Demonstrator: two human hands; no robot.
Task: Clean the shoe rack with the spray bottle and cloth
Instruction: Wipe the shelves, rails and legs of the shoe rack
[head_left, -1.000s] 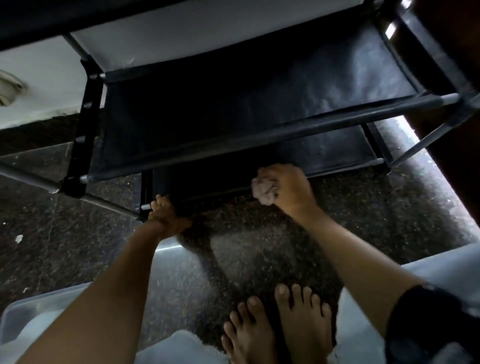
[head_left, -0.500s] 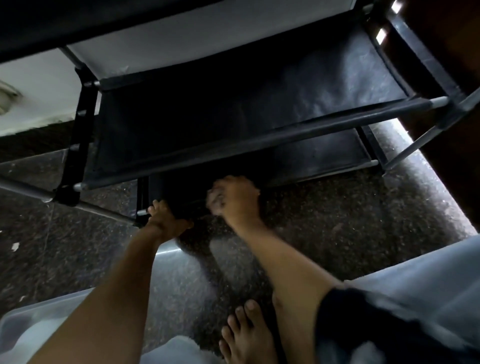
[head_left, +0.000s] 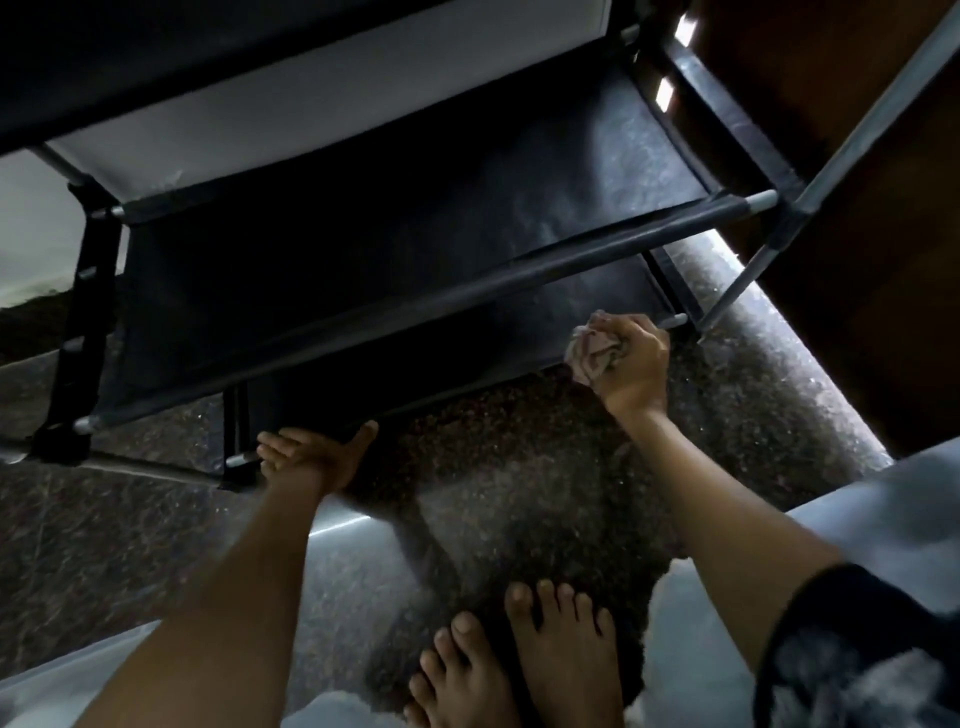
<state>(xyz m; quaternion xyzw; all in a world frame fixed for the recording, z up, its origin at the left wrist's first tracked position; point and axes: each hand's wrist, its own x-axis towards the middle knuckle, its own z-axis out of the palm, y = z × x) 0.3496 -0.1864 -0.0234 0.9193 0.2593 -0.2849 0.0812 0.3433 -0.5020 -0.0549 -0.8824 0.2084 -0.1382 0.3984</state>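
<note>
The right hand (head_left: 635, 364) is curled tight around a crumpled pale cloth (head_left: 592, 352), pressing it against the front rail of the bottom shelf near its right end, just beside the rack's right leg. The left hand (head_left: 311, 457) grips the same front rail near its left end, thumb stretched out to the right along the edge and fingers wrapped under it. The shoe rack (head_left: 415, 244) is a black fabric and metal tube frame standing on a dark speckled floor (head_left: 519, 457), its middle shelf bare and faintly dusty toward the right. Two bare feet (head_left: 519, 654) stand on the floor below, and a dark sleeve (head_left: 852, 639) covers the right upper arm
</note>
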